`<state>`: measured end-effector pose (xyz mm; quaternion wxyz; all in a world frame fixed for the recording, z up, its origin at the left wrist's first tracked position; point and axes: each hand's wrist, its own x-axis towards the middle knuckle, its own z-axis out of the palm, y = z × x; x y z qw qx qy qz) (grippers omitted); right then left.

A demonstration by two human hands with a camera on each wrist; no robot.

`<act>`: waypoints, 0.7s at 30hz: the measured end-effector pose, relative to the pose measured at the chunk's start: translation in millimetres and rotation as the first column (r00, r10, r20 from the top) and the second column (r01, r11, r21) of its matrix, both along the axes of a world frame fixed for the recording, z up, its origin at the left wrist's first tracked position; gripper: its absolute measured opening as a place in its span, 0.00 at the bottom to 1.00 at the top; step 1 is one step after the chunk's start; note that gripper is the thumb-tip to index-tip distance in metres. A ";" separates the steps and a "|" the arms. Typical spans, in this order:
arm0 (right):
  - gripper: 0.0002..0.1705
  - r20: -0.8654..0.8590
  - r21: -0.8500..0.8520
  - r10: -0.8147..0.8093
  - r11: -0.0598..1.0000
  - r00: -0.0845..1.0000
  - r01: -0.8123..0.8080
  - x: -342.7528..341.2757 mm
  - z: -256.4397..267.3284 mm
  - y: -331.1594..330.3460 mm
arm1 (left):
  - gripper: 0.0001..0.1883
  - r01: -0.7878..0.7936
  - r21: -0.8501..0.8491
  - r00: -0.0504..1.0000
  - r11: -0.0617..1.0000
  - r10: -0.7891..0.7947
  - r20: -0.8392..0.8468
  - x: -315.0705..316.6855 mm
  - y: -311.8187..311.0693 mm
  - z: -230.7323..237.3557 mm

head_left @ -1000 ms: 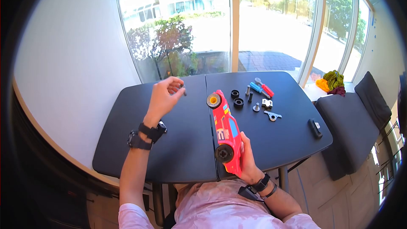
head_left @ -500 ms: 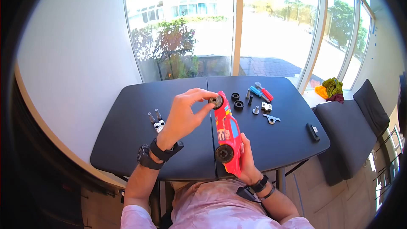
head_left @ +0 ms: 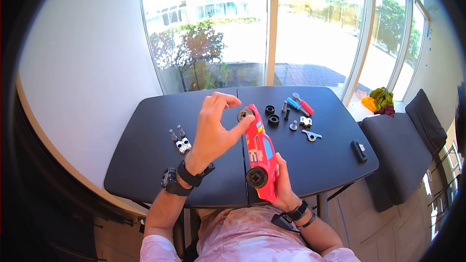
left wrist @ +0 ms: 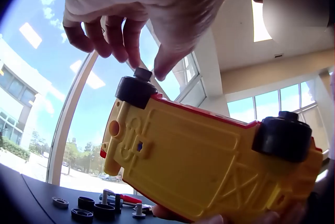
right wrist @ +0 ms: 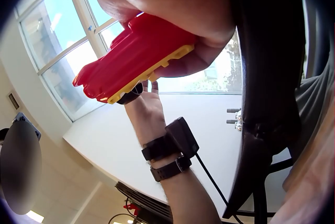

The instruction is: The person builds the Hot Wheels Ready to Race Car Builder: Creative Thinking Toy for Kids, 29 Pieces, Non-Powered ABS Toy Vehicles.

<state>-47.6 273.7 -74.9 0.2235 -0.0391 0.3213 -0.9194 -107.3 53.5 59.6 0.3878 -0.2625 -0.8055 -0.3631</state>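
The red toy car is held up above the near middle of the dark surface, its yellow underside turned toward the left wrist view. The right hand grips its near right side. The left hand has its thumb and fingers spread at the far wheel; whether the fingertips touch the wheel's hub, I cannot tell. The near wheel is also on the car. Left on the surface lie two grey bolts and a silver part; far right, two black rings, a red-handled tool and a grey bracket.
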 end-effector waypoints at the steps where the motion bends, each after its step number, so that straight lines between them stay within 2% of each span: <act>1: 0.41 0.021 0.027 -0.028 0.999 0.999 0.028 2.5 7.6 -4.2 | 0.25 0.002 -0.035 1.000 0.999 -0.002 0.019 -1.8 -2.1 -1.6; 2: 0.41 0.039 0.054 -0.058 0.997 0.998 0.055 4.3 11.1 -6.0 | 0.25 0.006 -0.069 0.999 0.998 -0.003 0.037 -3.6 -4.1 -3.3; 4: 0.41 -0.010 -0.013 0.006 1.000 1.000 -0.006 -0.7 -2.0 1.3 | 0.23 0.132 -0.041 0.988 0.990 -0.128 0.091 0.5 -4.2 1.1; 7: 0.40 -0.029 -0.043 0.032 0.999 0.999 -0.034 -2.4 -5.1 2.9 | 0.22 0.160 0.088 0.987 0.983 -0.160 -0.004 13.7 6.8 11.1; 10: 0.40 -0.026 -0.039 0.032 0.999 0.999 -0.033 -1.7 -6.0 2.4 | 0.26 0.012 -0.048 0.995 0.999 -0.007 0.095 5.6 -2.0 5.6; 13: 0.41 -0.024 -0.036 0.026 0.999 0.999 -0.027 -2.7 -6.3 3.4 | 0.29 0.222 0.149 0.955 0.964 -0.246 0.167 6.2 1.0 6.4; 16: 0.41 -0.034 -0.043 0.027 0.999 0.999 -0.029 -1.9 -4.7 3.2 | 0.30 0.210 0.120 0.976 0.970 -0.214 0.024 12.4 5.6 9.8; 19: 0.41 -0.035 -0.035 0.030 0.999 0.999 -0.031 -1.2 -5.5 2.1 | 0.32 0.016 -0.020 0.989 1.000 -0.013 0.145 5.7 -1.9 6.9; 21: 0.40 -0.035 -0.033 0.030 0.999 0.999 -0.031 -2.9 -7.0 2.8 | 0.32 0.166 0.109 0.969 0.980 -0.182 0.165 6.2 0.0 7.2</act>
